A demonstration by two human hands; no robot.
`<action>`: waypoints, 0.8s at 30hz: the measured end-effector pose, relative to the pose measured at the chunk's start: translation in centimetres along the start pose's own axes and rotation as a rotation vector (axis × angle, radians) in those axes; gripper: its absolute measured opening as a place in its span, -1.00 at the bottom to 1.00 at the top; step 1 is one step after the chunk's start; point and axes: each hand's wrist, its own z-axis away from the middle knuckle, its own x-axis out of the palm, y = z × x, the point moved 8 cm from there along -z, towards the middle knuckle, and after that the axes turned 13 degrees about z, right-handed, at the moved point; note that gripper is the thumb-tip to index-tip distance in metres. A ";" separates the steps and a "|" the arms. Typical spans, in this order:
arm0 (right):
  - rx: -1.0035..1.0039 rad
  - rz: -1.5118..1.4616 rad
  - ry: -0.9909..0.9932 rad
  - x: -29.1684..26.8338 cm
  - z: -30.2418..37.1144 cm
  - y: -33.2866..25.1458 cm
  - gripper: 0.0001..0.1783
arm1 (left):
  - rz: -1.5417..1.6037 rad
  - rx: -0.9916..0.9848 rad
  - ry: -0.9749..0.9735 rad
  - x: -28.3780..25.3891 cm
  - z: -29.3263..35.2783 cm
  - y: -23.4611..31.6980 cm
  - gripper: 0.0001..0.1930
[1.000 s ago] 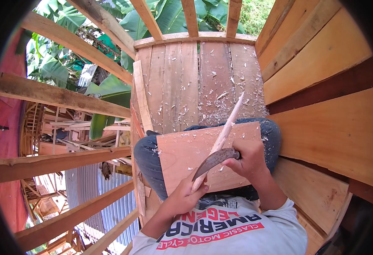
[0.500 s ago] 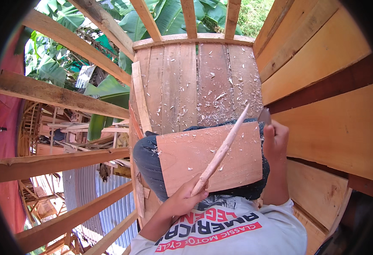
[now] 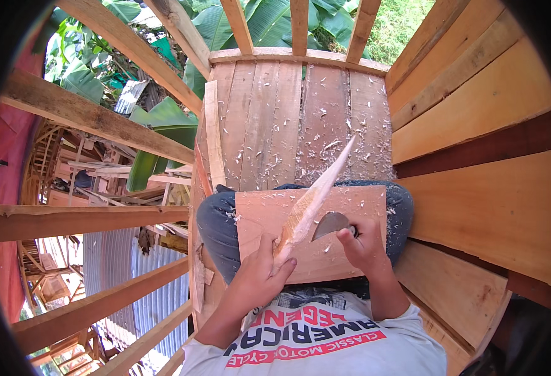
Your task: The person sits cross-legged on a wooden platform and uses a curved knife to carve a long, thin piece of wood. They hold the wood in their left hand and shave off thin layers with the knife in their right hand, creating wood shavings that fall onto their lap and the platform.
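My left hand [image 3: 266,266] is closed around the lower end of a pale, peeled piece of wood or root [image 3: 310,203], which tapers to a point slanting up and to the right. Its near part looks broader and yellowish, with cut faces. In my right hand [image 3: 364,243] is a knife with a short, wide, curved blade [image 3: 330,225]; the fingers wrap its handle, which is mostly hidden. The blade stands just right of the pale piece, apart from it. Beneath both hands a flat wooden board [image 3: 344,266] lies across my lap.
Pale shavings [image 3: 325,145] litter the plank floor [image 3: 259,125] ahead and dot the board. Wooden slats [image 3: 93,222] form a railing on the left, with a loose wood strip [image 3: 213,135] by it. Wide planks [image 3: 482,203] wall the right side. Banana leaves [image 3: 269,31] grow beyond.
My right hand with the knife has come down and left, from beyond the board's right edge to over the board. The pale piece has turned, showing its broader, yellowish side.
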 end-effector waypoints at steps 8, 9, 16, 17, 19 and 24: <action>-0.180 0.082 0.067 0.5 0.8 -1.6 -0.41 | -0.174 0.045 0.112 -0.2 0.0 1.3 -0.50; -0.188 0.128 0.076 0.4 0.8 -1.6 -0.41 | -0.207 0.053 0.124 -0.5 -0.1 1.9 -0.52; -0.141 0.346 0.087 -0.3 1.0 -0.4 -0.34 | -0.208 0.170 0.181 -0.5 0.3 3.1 -0.58; -0.138 0.362 0.103 -0.4 1.0 -0.4 -0.32 | -0.227 0.186 0.185 -0.5 0.4 3.1 -0.59; -0.133 0.400 0.127 -0.6 0.8 -0.3 -0.29 | -0.258 0.213 0.195 -0.7 0.6 2.8 -0.59; -0.143 0.479 0.205 -1.8 -0.1 0.1 -0.22 | -0.288 0.200 0.202 -0.6 0.7 3.2 -0.58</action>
